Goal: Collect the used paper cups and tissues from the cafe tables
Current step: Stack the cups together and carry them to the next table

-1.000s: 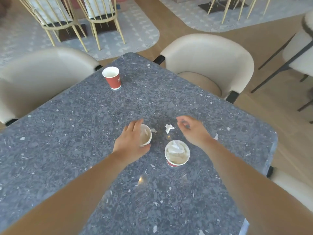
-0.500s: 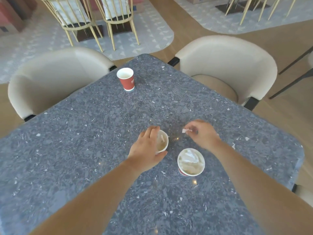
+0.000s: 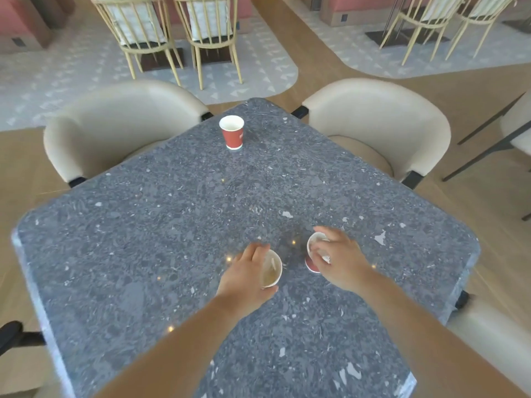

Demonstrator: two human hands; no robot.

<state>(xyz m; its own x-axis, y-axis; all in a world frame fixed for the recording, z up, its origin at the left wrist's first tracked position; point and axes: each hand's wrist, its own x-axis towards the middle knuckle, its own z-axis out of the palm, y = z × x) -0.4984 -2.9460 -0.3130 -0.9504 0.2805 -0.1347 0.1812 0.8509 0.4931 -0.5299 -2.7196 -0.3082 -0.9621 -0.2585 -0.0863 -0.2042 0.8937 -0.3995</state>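
Note:
On the grey stone table [image 3: 161,225] my left hand [image 3: 245,275] grips a paper cup [image 3: 272,272] from its left side; the cup's pale inside faces me. Just right of it stands a red paper cup [image 3: 311,264] stuffed with white tissue. My right hand [image 3: 343,261] hovers over that cup's mouth, fingers curled, pinching a small white tissue scrap [image 3: 326,258] at the rim. A third red paper cup [image 3: 232,135] stands upright near the table's far corner, out of reach of both hands.
Two cream armchairs [image 3: 120,124] [image 3: 379,122] flank the far corner of the table. Wooden chairs [image 3: 178,33] stand on the patterned rug behind. Another cream seat [image 3: 488,334] sits at the near right edge.
My right hand picked the tissue scrap off the table and brought it back over the tissue-filled cup. My left hand kept its hold on its cup. The view shifted back.

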